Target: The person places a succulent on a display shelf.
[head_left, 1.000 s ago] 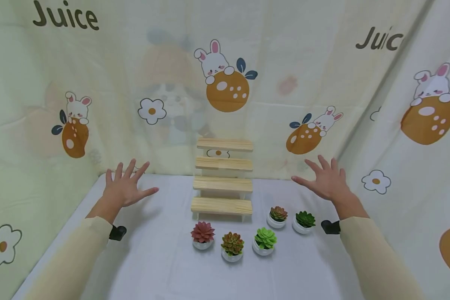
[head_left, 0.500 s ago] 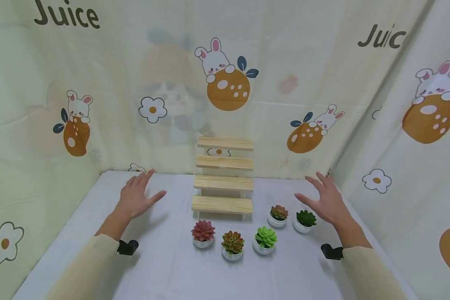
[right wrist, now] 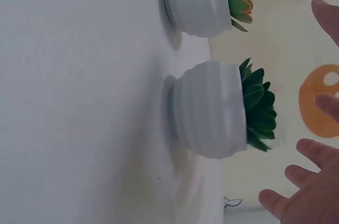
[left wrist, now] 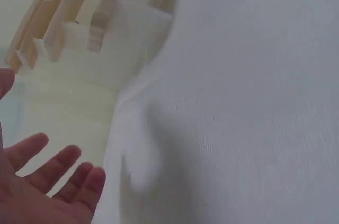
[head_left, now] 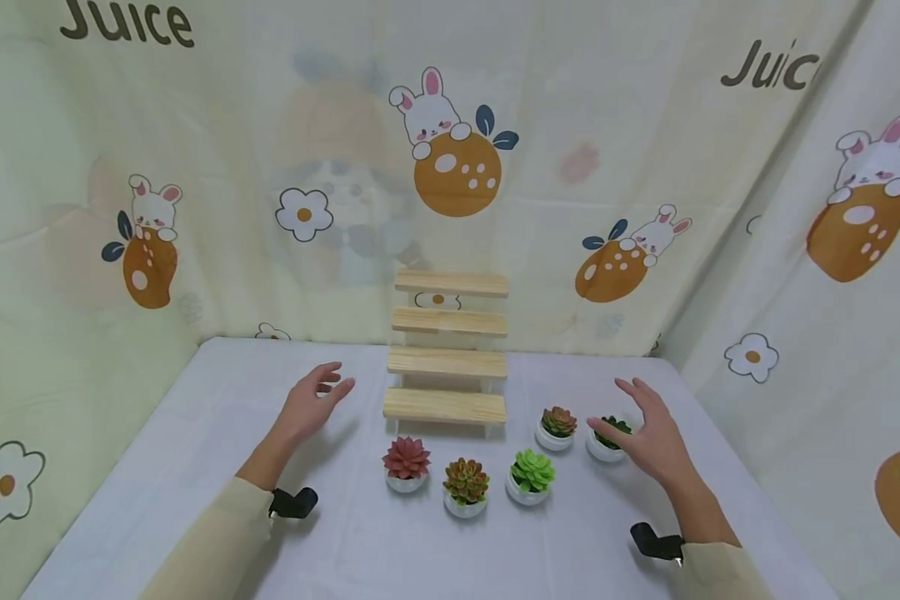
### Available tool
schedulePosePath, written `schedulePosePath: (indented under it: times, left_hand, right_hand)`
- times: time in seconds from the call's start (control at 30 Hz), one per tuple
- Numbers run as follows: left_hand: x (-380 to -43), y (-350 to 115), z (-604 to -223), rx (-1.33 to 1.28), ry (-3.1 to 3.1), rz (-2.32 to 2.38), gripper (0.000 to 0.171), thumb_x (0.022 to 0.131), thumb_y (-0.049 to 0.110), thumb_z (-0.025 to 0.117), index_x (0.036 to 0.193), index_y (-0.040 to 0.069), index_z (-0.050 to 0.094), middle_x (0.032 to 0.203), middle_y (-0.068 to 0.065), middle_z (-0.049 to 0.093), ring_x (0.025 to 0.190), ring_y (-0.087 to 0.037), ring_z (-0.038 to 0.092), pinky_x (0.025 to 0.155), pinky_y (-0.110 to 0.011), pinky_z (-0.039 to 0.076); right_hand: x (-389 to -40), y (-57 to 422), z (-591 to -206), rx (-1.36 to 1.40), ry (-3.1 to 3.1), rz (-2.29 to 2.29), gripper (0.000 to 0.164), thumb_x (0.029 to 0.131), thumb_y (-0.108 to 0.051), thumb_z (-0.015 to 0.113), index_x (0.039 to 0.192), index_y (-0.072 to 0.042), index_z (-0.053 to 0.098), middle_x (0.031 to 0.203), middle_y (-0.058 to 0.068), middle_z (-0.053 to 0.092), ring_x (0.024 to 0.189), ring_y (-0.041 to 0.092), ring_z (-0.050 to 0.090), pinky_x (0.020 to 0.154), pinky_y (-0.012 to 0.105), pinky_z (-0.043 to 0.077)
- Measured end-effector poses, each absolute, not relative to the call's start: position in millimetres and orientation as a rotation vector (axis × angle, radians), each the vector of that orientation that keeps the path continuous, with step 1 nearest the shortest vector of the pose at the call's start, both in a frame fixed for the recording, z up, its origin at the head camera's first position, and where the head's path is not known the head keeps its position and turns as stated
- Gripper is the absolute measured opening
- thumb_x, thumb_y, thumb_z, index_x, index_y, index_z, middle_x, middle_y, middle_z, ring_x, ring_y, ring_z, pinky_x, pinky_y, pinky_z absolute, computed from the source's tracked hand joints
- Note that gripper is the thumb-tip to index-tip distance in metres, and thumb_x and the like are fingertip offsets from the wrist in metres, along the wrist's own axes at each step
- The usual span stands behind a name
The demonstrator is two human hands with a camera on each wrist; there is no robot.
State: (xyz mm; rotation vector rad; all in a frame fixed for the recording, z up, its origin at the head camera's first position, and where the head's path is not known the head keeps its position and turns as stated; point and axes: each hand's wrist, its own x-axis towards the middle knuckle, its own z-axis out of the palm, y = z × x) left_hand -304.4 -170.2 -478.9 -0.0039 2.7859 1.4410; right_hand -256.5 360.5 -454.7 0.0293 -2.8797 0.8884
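My left hand (head_left: 306,410) hovers over the table to the left of a wooden tiered shelf (head_left: 446,406), fingers loosely bent and holding nothing. On the other side, my right hand (head_left: 654,433) hangs beside a dark green potted succulent (head_left: 604,450), thumb and fingers apart. In the right wrist view that white pot (right wrist: 209,110) stands clear of the fingers. Left of it is a brownish-red succulent (head_left: 557,425). Before the shelf stand a red succulent (head_left: 406,460), a brown-green succulent (head_left: 465,483) and a bright green succulent (head_left: 531,473), all in white pots.
A white cloth covers the table (head_left: 360,550). The shelf has several pale wooden steps and stands near the back curtain (head_left: 540,242). A printed side curtain (head_left: 817,350) hangs at the right, another curtain (head_left: 52,358) at the left.
Both hands have come lower and nearer from the table's back. The left one moved right toward the shelf; the right one moved beside the dark green succulent. Their spread fingers have relaxed.
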Motion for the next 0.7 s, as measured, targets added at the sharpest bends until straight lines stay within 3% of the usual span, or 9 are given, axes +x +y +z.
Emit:
schedulePosePath:
  times: [0.33, 0.5, 0.7]
  left_hand:
    - [-309.8, -149.2, -480.4, 0.05, 2.414, 1.768, 0.055, 0.104, 0.029, 0.06, 0.151, 0.004, 0.047, 0.139, -0.024, 0.059, 0.119, -0.034, 0.066, 0.1, -0.043, 0.061]
    - [-309.2, -143.2, -481.2, 0.085, 2.276, 1.84, 0.051, 0.103, 0.018, 0.062, 0.149, 0.0, 0.049, 0.133, -0.023, 0.064, 0.11, -0.03, 0.071, 0.099, -0.041, 0.061]
    - [-305.8, -138.1, -483.4, 0.128, 2.163, 1.879, 0.053, 0.101, 0.014, 0.065, 0.149, -0.003, 0.047, 0.128, -0.024, 0.065, 0.106, -0.026, 0.073, 0.098, -0.04, 0.062]
  right_hand:
    - [-250.5, 363.8, -478.1, -0.122, -2.885, 1.218, 0.108, 0.085, -0.049, 0.081, 0.164, -0.012, 0.018, 0.167, 0.026, 0.022, 0.149, 0.051, 0.027, 0.115, 0.071, 0.037]
    - [-245.8, 363.7, -483.2, -0.183, -2.834, 1.387, 0.109, 0.084, -0.046, 0.083, 0.164, -0.008, 0.019, 0.165, 0.025, 0.028, 0.149, 0.051, 0.027, 0.12, 0.067, 0.033]
    - [-242.5, 366.3, -489.6, -0.281, -2.791, 1.529, 0.107, 0.087, -0.038, 0.083, 0.163, -0.004, 0.017, 0.166, 0.026, 0.026, 0.15, 0.048, 0.029, 0.124, 0.061, 0.032]
